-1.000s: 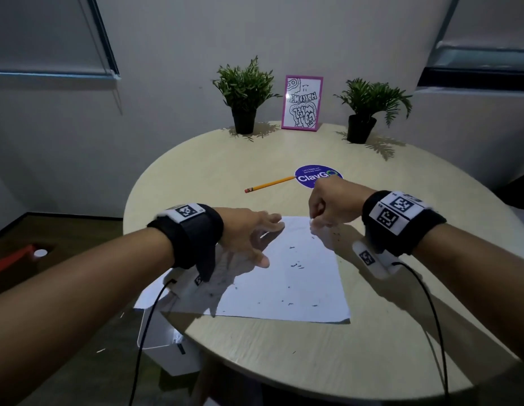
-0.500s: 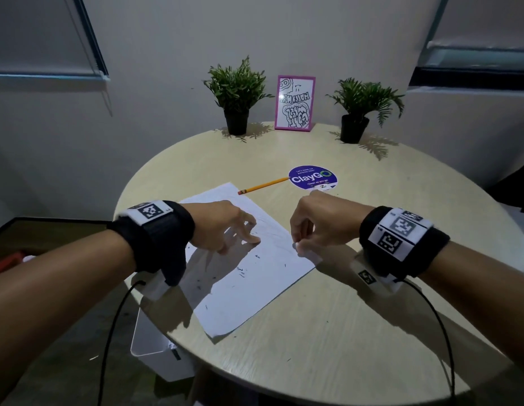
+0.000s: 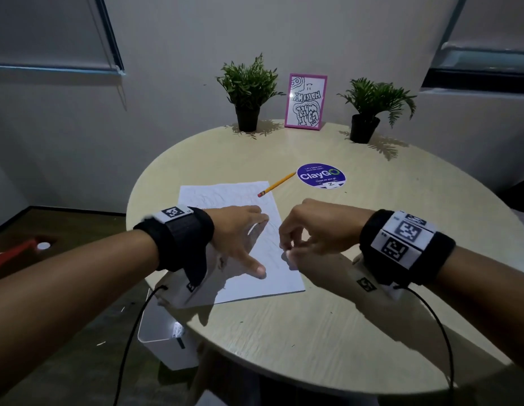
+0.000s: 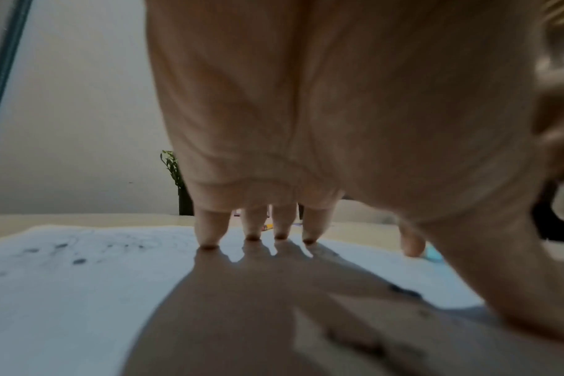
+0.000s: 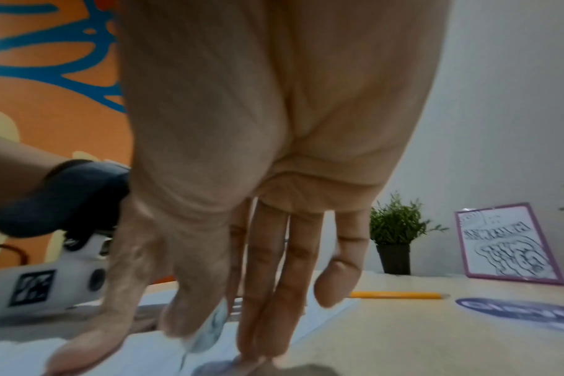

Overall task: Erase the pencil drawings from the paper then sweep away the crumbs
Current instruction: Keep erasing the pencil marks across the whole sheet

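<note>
A white sheet of paper (image 3: 225, 197) lies on the round table (image 3: 313, 332), near its left edge. Faint pencil lines show on it, and dark crumbs (image 4: 78, 260) lie scattered on its left part. My left hand (image 3: 246, 244) rests on the sheet with its fingers spread, the fingertips (image 4: 251, 236) pressing the paper down. My right hand (image 3: 287, 250) hovers at the sheet's right edge and pinches a small white eraser (image 5: 211, 328) between thumb and forefinger. The other fingers of that hand hang straight toward the table.
A yellow pencil (image 3: 276, 184) lies just beyond the paper, beside a round blue sticker (image 3: 320, 175). Two potted plants (image 3: 249, 92) (image 3: 372, 106) and a pink picture frame (image 3: 306, 101) stand at the far edge. A white bin (image 3: 167, 344) sits on the floor under the table's left edge.
The paper has turned and slid left across the table under my left hand. My right hand, still pinching the eraser, has come to the sheet's right edge.
</note>
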`<state>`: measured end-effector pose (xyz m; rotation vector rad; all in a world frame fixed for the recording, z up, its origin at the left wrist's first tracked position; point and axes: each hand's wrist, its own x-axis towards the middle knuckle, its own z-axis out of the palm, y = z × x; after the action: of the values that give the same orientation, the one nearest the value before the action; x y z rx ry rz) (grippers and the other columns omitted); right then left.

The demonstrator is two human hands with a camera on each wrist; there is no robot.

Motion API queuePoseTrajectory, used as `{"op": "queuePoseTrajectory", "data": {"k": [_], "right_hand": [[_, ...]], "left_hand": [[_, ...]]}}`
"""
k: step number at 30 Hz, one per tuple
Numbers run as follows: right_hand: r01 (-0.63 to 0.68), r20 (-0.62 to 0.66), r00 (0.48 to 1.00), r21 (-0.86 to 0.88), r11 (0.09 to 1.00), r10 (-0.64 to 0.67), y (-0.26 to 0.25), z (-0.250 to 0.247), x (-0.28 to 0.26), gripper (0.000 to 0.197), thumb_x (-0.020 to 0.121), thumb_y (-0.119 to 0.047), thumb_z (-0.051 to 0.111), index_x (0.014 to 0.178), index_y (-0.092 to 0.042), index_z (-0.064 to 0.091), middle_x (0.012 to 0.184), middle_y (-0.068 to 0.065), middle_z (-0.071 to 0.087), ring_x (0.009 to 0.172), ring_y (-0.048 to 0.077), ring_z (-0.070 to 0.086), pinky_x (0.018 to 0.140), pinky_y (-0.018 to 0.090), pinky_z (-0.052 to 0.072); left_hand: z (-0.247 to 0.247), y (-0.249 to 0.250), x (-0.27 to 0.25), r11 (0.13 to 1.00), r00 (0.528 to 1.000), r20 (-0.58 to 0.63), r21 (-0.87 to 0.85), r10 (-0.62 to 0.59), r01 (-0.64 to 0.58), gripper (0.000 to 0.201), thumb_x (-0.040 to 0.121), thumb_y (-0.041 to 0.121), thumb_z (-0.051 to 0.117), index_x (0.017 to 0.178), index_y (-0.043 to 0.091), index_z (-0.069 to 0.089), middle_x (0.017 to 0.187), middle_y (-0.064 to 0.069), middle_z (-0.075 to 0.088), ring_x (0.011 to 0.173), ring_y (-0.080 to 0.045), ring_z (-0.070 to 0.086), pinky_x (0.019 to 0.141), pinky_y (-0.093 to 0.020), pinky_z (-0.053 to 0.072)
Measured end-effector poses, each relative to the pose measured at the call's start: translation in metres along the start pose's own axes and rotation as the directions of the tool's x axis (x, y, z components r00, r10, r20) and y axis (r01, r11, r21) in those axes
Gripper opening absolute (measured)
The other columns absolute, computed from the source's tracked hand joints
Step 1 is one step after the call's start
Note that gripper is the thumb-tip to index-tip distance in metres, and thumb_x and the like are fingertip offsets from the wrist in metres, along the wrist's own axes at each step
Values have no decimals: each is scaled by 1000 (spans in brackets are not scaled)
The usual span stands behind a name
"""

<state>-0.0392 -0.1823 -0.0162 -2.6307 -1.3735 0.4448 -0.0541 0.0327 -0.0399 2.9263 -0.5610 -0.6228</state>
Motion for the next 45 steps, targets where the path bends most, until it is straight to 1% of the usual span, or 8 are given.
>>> {"op": "queuePoseTrajectory", "data": {"k": [5,8,13,19,24,35,39,45], "right_hand": [[-93,-212,973,23,995,96,8,5,24,9,80,-27,81,86,-21,78,74,-6,71,68,5,62,62,21,48],[-66,-201,977,9,998,67,0,9,37,13,81,-23,82,90,-14,79,77,-4,72,66,3,58,58,7,39],[-28,-172,985,-46,999,20,-12,11,46,6,84,-14,76,90,-13,79,77,0,69,67,8,56,65,24,46],[95,92,991,14,995,-96,-20,5,24,8,86,-16,75,92,-15,80,86,-7,77,80,-6,64,71,17,53],[25,-124,992,-64,998,-32,-14,2,46,15,86,-24,77,94,-12,79,85,1,75,75,9,64,66,21,50],[75,37,997,-58,996,-73,-23,-2,34,7,85,-17,77,91,-16,81,82,-8,76,74,2,66,67,3,43],[17,-102,994,-109,994,-28,-21,6,50,11,83,-9,72,88,-14,80,80,0,74,74,13,64,63,22,46],[63,113,991,16,998,-64,-27,8,12,7,85,-9,74,88,-12,79,81,-10,74,65,-8,60,64,7,44]], "left_hand": [[1,-2,2,993,983,162,100,-85,69,126,66,80,68,153,45,-17,161,20,-24,150,-18,-23,121,-60,5],[-2,-1,3,994,982,177,97,-73,57,122,65,80,69,149,55,-16,159,20,-28,149,-25,-24,118,-65,6],[-3,4,-1,994,982,172,87,-74,59,116,68,75,70,150,55,-11,161,21,-24,149,-27,-24,119,-64,4],[-4,7,-1,991,983,165,116,-81,62,124,67,76,69,152,47,-16,162,11,-26,150,-31,-21,117,-63,7],[-6,6,-1,993,978,194,108,-74,53,116,68,77,67,151,53,-11,161,19,-25,149,-31,-24,117,-65,6],[-5,9,2,989,975,209,145,-73,43,121,64,81,65,152,49,-12,162,15,-24,149,-32,-23,118,-66,7],[-8,10,-1,987,972,221,152,-78,45,115,67,81,63,153,49,-6,162,19,-19,149,-31,-23,118,-66,9],[-4,4,7,988,971,218,135,-103,75,134,54,87,64,151,48,-21,159,16,-30,149,-27,-24,118,-65,3]]}}
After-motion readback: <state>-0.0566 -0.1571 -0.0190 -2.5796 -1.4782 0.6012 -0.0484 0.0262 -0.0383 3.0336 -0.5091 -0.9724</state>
